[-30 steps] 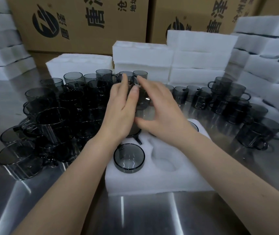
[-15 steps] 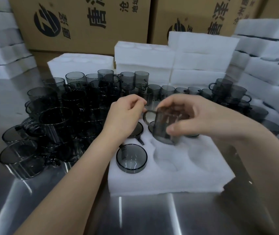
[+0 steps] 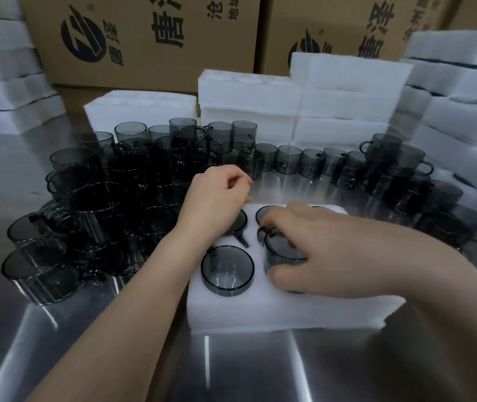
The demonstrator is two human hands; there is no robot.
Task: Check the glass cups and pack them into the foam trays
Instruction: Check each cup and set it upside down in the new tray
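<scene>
The right hand [image 3: 327, 250] now seats the cup [image 3: 285, 245], held aloft 0.5 s ago, in a pocket of the foam tray [image 3: 289, 311] at frame centre; the left hand [image 3: 217, 195] is off its handle.

Two hands at work: left hand [image 3: 217, 198], right hand [image 3: 318, 250]. One foam tray [image 3: 260, 311] lies beneath the fingers. In it I count five: the cup [image 3: 280, 248] under my right fingers, a second cup [image 3: 227, 269] just left of them, and three more in the row past the fingertips. Loose cups [image 3: 101, 204] left of and beyond the fingers: too many for me to count. Foam stacks [image 3: 248, 97] straight beyond: three. Cardboard boxes [image 3: 144, 39] farthest off: two.
</scene>
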